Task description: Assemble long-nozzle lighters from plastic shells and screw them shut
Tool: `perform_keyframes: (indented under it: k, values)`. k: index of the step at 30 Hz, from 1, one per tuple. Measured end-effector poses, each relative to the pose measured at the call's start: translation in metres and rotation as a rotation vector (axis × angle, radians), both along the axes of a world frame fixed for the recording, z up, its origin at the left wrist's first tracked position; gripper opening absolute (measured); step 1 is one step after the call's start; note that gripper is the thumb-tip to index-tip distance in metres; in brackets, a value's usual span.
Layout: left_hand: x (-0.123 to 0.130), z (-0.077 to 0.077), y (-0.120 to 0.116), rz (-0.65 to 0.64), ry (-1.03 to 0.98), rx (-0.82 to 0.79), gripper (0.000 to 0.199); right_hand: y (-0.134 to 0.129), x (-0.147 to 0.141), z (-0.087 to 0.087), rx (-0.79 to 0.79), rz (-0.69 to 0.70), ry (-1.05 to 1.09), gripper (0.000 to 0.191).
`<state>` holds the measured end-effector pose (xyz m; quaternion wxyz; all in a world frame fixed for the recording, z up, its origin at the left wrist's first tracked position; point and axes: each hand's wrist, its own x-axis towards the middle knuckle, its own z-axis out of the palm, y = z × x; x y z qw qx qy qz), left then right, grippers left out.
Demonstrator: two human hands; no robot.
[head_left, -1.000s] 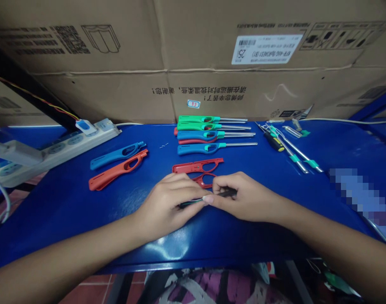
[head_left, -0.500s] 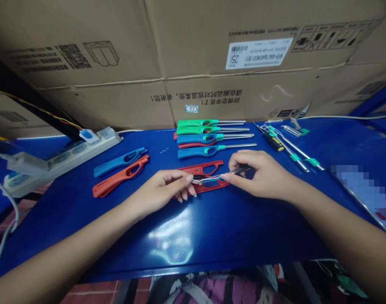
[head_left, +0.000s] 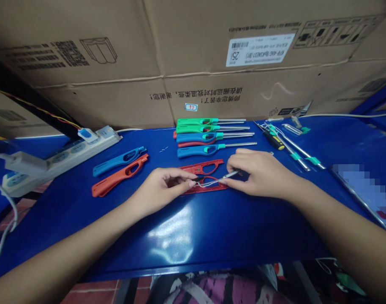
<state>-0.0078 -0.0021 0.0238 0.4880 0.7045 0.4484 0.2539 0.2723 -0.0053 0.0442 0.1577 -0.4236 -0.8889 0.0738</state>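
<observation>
In my left hand (head_left: pixel 167 185), thumb and fingers pinch a small black part (head_left: pixel 197 179) with a thin white wire (head_left: pixel 208 185) coming off it. My right hand (head_left: pixel 256 172) is closed on slim metal tweezers (head_left: pixel 230 174), whose tips point left to the wire. Under both hands lie two red lighter shell halves (head_left: pixel 208 165), inner sides up on the blue table. My left fingers cover the left ends of the halves. Most of the black part is hidden in my left hand.
Several gas lighters (head_left: pixel 197 150) in green, blue and red lie at the back. Blue (head_left: pixel 118 162) and orange (head_left: pixel 117 179) handle shells lie left, near a power strip (head_left: pixel 61 158). A screwdriver (head_left: pixel 274 140) and metal tubes (head_left: pixel 302 151) lie right. A cardboard box (head_left: pixel 117 101) stands behind.
The tweezers in my right hand have swung so their metal tips reach left to the wire. My left fingers have curled in closer around the black part.
</observation>
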Motion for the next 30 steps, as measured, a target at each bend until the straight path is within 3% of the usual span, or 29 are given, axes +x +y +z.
perform_keyframes:
  k: [4,8,30]
  values:
    - [-0.0006,-0.0007,-0.0015,-0.087,0.132,0.353,0.019,-0.0012,0.0010,0.0025,-0.066,0.003,-0.041,0.031]
    - [0.0002,-0.0012,-0.0021,-0.160,0.151,0.511,0.018,-0.0026,0.0009,0.0042,-0.135,-0.010,-0.081,0.032]
    - [-0.0027,-0.0092,0.0031,-0.161,0.206,0.623,0.020,0.0003,-0.0012,-0.0006,-0.164,-0.019,-0.166,0.026]
